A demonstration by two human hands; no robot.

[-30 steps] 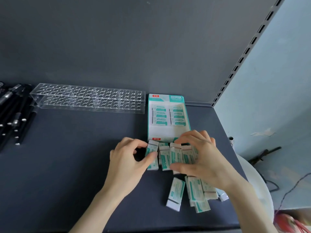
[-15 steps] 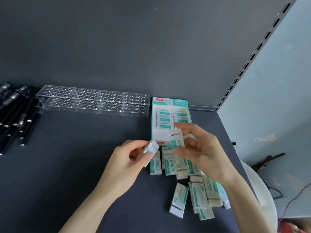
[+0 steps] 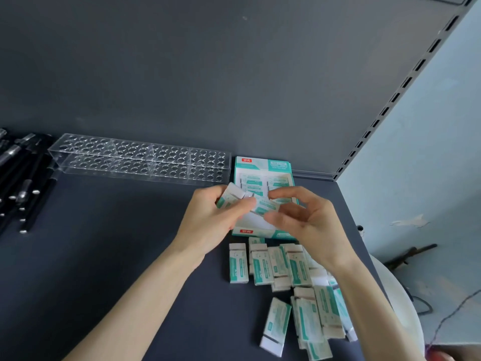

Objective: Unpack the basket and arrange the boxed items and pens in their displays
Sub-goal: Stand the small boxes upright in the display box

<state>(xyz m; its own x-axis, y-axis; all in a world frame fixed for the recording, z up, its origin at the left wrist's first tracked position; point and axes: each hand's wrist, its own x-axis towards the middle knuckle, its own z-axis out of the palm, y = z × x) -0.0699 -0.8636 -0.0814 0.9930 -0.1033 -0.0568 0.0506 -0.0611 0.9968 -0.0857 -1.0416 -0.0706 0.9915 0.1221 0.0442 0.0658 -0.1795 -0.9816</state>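
Head view, down onto a dark shelf (image 3: 104,256) — two hands raised over one teal-and-white display carton (image 3: 263,165) at the back. Left hand (image 3: 216,222) pinching one small box (image 3: 230,196) between thumb and curled fingers, long axis slanted from lower left to upper right, white end pointing toward the carton. Right hand (image 3: 309,225) gripping a second box (image 3: 265,207), thumb below and fingertips above, long axis lying nearly left to right. Inside the carton, two columns of boxes laid flat. Just in front of it, loose boxes (image 3: 260,267) in two clusters — perhaps ten or eleven in all, given the overlaps and blur, mostly lengthwise away from the person. Further left, one clear pen rack (image 3: 140,162) with two tiers of holes, and beside it a heap of black pens (image 3: 23,178), partly cut off at the left edge.
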